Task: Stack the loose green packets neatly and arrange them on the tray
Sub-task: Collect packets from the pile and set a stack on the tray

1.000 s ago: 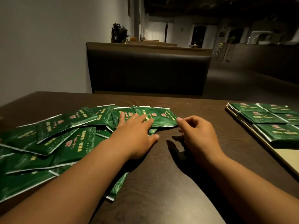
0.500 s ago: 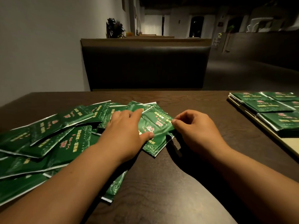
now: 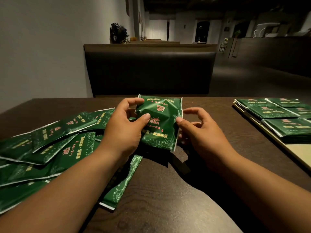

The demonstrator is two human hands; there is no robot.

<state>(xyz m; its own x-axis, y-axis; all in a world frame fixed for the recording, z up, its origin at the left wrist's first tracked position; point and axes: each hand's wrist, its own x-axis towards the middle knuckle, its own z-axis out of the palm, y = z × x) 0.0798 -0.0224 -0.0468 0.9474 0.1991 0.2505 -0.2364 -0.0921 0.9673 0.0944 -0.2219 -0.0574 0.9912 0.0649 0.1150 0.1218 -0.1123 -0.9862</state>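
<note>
A small bundle of green packets (image 3: 160,121) with red and gold print is lifted above the table, held between both hands. My left hand (image 3: 124,130) grips its left side, thumb on the front. My right hand (image 3: 200,132) pinches its right edge with the thumb, its other fingers spread. A loose heap of green packets (image 3: 55,145) lies on the table to the left, partly under my left forearm. One packet (image 3: 124,180) lies alone near the front. The tray (image 3: 301,155) at the right edge carries neat stacks of green packets (image 3: 272,111).
The dark wooden table (image 3: 168,190) spreads below my arms. A dark padded bench back (image 3: 149,71) stands just beyond the far table edge. A grey wall runs along the left. The tray's near part shows a bare light surface.
Both hands gathered packets from the right end of the heap, lifted them off the table and turned them upright between the hands. The view tilted slightly.
</note>
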